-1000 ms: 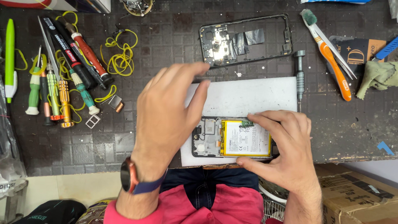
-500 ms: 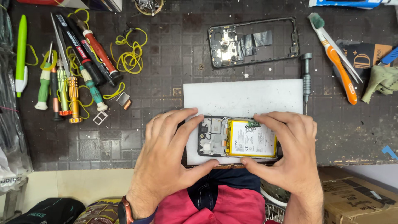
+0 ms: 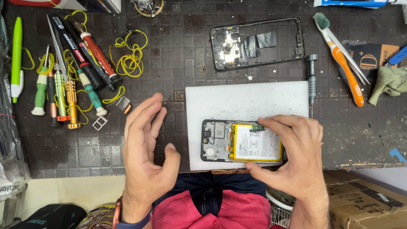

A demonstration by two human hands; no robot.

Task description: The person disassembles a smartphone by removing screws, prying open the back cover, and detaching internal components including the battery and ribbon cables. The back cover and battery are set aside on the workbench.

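Note:
An opened phone lies face down on a white mat, its yellow-edged battery and circuit boards exposed. My right hand grips the phone's right end, fingers along its top edge and thumb at its bottom edge. My left hand hovers open to the left of the mat, fingers spread, holding nothing and apart from the phone. The phone's removed black frame rests above the mat.
Several screwdrivers and pens lie at the left with yellow rubber bands. A grey screwdriver lies by the mat's right edge. An orange-handled brush and tweezers and a green cloth sit at the right. A cardboard box is below.
My left hand has let go of the phone's left end and moved left off the mat, opening. The right hand stays on the phone.

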